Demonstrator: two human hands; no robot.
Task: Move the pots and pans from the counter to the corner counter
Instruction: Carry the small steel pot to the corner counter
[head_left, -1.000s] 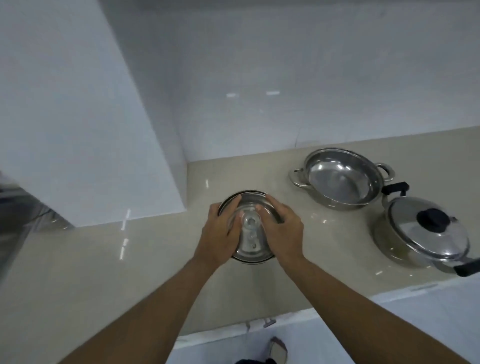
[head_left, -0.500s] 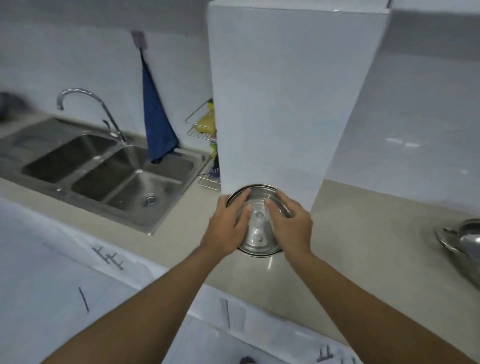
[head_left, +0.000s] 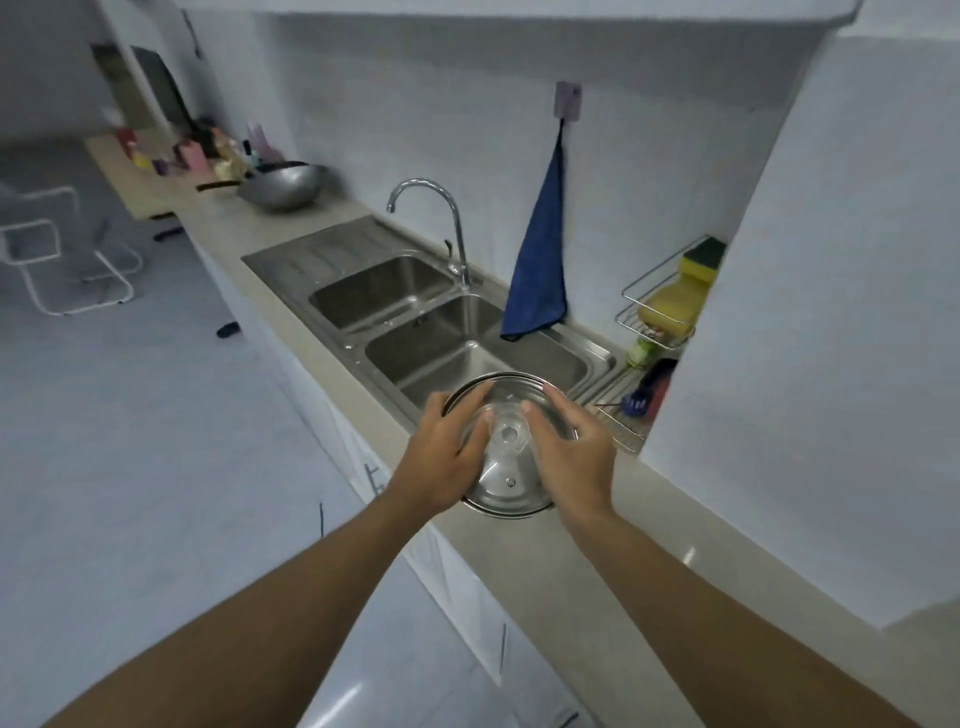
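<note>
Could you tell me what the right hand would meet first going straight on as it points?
Beyond the pot it holds, the right hand points over the near sink basin; the faucet or blue towel likely comes first, depth unclear.

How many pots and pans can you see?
2. A lidded round steel pot gripped by left hand and right hand beside the steel sink; a grey metal wok on the far counter. Others may be hidden.
</note>
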